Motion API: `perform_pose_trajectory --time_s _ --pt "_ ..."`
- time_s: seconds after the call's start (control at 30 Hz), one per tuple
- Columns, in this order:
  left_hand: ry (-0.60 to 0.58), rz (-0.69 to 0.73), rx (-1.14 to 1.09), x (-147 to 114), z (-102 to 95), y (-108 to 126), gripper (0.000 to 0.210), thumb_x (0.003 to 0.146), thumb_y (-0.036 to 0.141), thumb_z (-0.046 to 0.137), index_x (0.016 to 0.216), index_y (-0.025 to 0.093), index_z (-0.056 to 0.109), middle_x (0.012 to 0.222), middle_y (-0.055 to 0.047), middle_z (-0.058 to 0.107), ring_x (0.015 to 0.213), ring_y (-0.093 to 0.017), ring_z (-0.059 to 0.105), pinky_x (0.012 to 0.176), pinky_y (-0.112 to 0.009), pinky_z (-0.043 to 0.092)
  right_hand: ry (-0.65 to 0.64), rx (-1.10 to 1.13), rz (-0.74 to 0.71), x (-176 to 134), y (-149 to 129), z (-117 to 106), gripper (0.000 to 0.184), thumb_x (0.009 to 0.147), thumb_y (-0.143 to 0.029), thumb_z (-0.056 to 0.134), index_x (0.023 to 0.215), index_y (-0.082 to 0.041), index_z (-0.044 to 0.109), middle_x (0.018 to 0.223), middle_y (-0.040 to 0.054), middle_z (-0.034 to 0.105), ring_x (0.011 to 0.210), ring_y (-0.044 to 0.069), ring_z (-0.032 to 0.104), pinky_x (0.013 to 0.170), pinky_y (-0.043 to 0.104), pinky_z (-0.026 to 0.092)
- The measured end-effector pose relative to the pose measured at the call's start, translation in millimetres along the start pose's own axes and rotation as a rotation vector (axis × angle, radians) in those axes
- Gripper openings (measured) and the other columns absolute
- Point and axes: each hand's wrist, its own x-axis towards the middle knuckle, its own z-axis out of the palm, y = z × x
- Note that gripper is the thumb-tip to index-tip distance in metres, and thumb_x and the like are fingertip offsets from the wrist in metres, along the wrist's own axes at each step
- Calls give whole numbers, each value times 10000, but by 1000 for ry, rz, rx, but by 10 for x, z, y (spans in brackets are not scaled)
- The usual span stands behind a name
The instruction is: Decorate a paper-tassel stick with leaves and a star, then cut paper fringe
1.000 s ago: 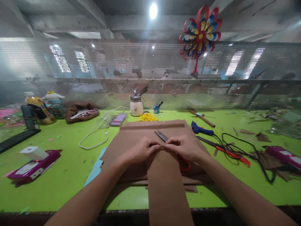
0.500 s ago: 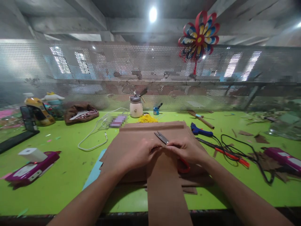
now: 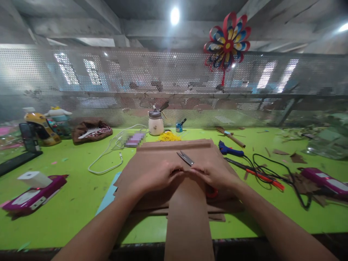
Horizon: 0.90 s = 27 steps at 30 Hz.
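Observation:
A long strip of brown paper (image 3: 188, 217) runs from my fingers down past the table's front edge. My left hand (image 3: 160, 175) pinches the left corner of its far end, and my right hand (image 3: 214, 174) pinches the right corner. Beneath both hands lies a stack of brown paper sheets (image 3: 152, 156). Scissors (image 3: 186, 158) rest on the stack with their blades pointing away to the left; the red handle shows under my right hand, which partly covers them. The fingertips hide the exact edge being gripped.
Right of the stack lie a blue glue gun (image 3: 231, 149), a red-handled tool (image 3: 265, 178), black cable and a purple power strip (image 3: 324, 181). Another power strip (image 3: 35, 195) sits left. Behind are a white bottle (image 3: 156, 125), yellow strands (image 3: 169, 136) and a perforated screen (image 3: 122, 83).
Both hands keep their pinch on the strip's far end, the fingers curled a little further over it. The strip's near end has shifted slightly left, and the whole view has moved a little.

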Motion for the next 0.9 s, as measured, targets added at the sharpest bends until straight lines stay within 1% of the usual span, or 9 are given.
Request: perform_pose_trajectory --time_s 0.13,0.2,0.3,0.4,0.5,0.63,0.7,0.8,0.9 --pt "-68 -47 -33 3 -46 -31 330 865 339 391 791 149 650 679 -29 621 589 -123 475 532 -224 291 -95 63 24 23 54 -24 362 919 -405 345 712 -171 528 610 -14 471 579 112 408 544 220 313" --pt "-75 -59 -30 3 -79 -24 333 857 345 399 774 144 651 643 -19 598 568 -114 449 523 -225 275 -109 84 16 30 58 -32 356 921 -395 338 698 -173 504 605 -20 442 573 109 395 542 220 306" --pt "-97 -51 -35 14 -100 -23 338 857 348 397 760 136 642 619 -7 568 564 -110 436 518 -222 271 -109 94 -9 35 49 -37 344 923 -383 334 687 -175 474 621 -21 439 586 110 396 555 223 308" --pt "-122 -14 -70 38 -57 -58 325 860 343 397 798 129 634 676 -12 590 612 -118 466 550 -214 309 -110 101 -35 42 39 -20 339 924 -369 336 676 -174 462 619 -24 441 585 110 402 569 225 320" --pt "-133 24 -135 62 17 -111 311 870 321 390 870 123 630 776 -30 629 683 -131 499 607 -213 351 -96 103 -23 55 25 25 335 928 -352 328 695 -170 485 610 -20 469 573 112 422 556 223 326" --pt "-114 41 -157 73 53 -132 297 876 307 391 868 123 624 794 -33 635 699 -133 508 631 -212 364 -50 37 -38 54 -1 98 259 908 -350 392 816 -169 554 743 26 587 653 137 491 590 232 345" --pt "-120 24 -141 73 34 -107 292 873 308 396 846 126 623 771 -29 628 685 -132 505 621 -213 360 -29 -8 -39 42 -12 119 248 906 -350 400 858 -175 570 791 46 615 680 149 507 604 239 345" --pt "-130 -5 -122 70 -9 -64 301 866 327 407 828 125 626 736 -27 614 666 -135 501 603 -218 356 -11 -51 -15 21 -25 109 285 919 -346 367 810 -170 562 736 48 602 638 144 488 585 241 334" --pt "-148 -2 -207 59 -30 -70 304 872 333 397 902 144 633 827 -32 639 755 -151 529 672 -225 384 -42 -24 -19 11 -34 56 292 925 -333 352 769 -166 535 698 32 569 609 129 459 563 234 325"
